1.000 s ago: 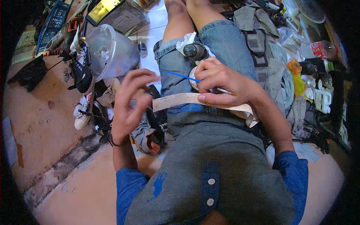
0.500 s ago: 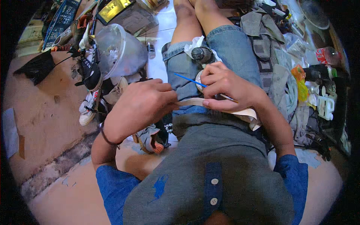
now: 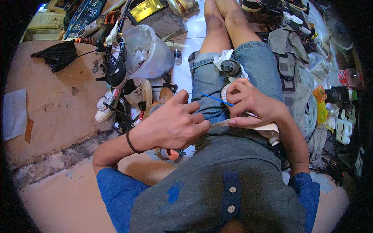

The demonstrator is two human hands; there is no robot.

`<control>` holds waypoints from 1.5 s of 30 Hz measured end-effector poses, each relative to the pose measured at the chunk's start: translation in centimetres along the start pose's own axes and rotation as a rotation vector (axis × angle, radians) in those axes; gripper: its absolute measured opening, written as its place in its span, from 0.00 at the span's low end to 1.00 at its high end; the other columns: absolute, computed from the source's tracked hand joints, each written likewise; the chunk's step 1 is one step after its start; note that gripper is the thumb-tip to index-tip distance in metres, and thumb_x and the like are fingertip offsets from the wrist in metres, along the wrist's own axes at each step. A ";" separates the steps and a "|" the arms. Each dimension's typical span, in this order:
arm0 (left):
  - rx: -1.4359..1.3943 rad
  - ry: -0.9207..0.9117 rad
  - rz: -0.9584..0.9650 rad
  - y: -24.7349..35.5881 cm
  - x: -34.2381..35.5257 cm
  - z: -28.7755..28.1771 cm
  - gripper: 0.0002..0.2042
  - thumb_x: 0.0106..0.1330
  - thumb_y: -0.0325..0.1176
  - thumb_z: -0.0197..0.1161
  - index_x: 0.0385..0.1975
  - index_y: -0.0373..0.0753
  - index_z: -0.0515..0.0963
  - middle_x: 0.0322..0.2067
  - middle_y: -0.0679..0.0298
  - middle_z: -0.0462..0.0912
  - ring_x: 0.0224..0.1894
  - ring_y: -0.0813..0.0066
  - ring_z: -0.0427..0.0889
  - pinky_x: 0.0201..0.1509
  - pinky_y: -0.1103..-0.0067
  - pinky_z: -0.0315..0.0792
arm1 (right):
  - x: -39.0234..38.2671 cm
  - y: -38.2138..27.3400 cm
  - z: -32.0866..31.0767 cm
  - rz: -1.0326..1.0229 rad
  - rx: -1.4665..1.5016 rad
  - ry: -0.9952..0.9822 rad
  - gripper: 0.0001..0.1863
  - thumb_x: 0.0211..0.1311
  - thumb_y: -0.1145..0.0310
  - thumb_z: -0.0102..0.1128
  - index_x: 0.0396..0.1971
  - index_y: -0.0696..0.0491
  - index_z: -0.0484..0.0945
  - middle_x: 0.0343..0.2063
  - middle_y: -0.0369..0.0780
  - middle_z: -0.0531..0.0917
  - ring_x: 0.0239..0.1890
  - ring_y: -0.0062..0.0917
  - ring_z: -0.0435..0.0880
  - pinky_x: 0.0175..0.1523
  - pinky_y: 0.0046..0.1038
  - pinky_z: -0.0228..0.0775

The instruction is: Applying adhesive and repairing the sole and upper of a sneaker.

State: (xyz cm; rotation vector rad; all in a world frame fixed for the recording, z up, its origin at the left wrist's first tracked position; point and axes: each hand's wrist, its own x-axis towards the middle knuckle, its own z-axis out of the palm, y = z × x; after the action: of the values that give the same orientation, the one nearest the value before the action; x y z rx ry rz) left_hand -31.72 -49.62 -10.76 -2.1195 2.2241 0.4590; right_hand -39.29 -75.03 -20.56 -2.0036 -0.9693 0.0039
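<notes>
Denim shorts (image 3: 258,68) fill the lap, beyond both sets of fingers and partly under them. Clear plastic bucket (image 3: 159,58) sits past the left fingers, up and left, well apart from the work. Left hand (image 3: 175,122) is at the left end of the pale strip (image 3: 265,128), back of the hand up, fingers bent inward. Its fingertips are tucked behind the knuckles, so can't tell whether they grip that end or only touch it. Right hand (image 3: 252,101) is clear enough: thumb flat on the strip, fingers curled behind, strip pinched between, brush held in the same grasp. Strip runs from the left knuckles to under the right thumb; its far end curls over to the right of the thumb, near the wrist. Round patterned lid (image 3: 224,93) is just behind the right fingers, partly covered by them. Dark-topped bottle (image 3: 231,68) is beyond that, farther from the fingers. Thin brush (image 3: 213,98) slants across the right fingers, blue handle out to their left, other end just above the strip.

Handling: right thumb should bear firmly, since it anchors the strip. Left fingers ought to take the end by its edges, light even pull, no twist. Curled end is best kept off the shirt; brush tip clear of wrist and cloth.
</notes>
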 end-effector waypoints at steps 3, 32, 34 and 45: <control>-0.217 0.111 0.010 -1.3 0.0 0.5 0.05 0.57 0.34 0.61 0.26 0.43 0.72 0.21 0.67 0.73 0.33 0.68 0.75 0.41 0.70 0.63 | -0.2 0.1 -0.3 0.013 0.071 -0.051 0.13 0.62 0.57 0.63 0.25 0.50 0.81 0.29 0.37 0.76 0.49 0.34 0.73 0.61 0.42 0.53; -1.385 1.278 -0.500 1.6 8.5 6.6 0.07 0.71 0.25 0.58 0.42 0.27 0.76 0.31 0.60 0.83 0.28 0.77 0.82 0.33 0.81 0.76 | -0.9 0.8 -0.1 0.239 0.401 0.398 0.14 0.68 0.66 0.57 0.26 0.62 0.77 0.23 0.39 0.75 0.30 0.25 0.71 0.41 0.29 0.63; -1.340 1.321 -0.531 1.5 9.4 6.1 0.08 0.73 0.28 0.57 0.40 0.27 0.77 0.28 0.61 0.83 0.25 0.78 0.82 0.31 0.82 0.76 | -1.0 0.8 -0.4 0.225 0.382 0.417 0.14 0.67 0.66 0.59 0.26 0.61 0.77 0.23 0.39 0.75 0.29 0.24 0.71 0.40 0.28 0.64; -1.055 1.007 -0.561 1.1 10.6 6.5 0.10 0.75 0.29 0.51 0.37 0.28 0.77 0.21 0.59 0.81 0.23 0.75 0.81 0.27 0.78 0.72 | -0.9 0.0 -0.2 0.297 0.279 0.894 0.12 0.53 0.67 0.75 0.32 0.56 0.82 0.27 0.34 0.78 0.28 0.15 0.76 0.35 0.20 0.68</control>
State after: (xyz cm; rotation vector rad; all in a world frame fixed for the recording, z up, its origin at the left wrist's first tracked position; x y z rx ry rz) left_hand -34.66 -58.39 -19.15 -4.0964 1.5132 0.7255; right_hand -39.79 -75.72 -20.77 -1.6013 -0.0886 -0.5187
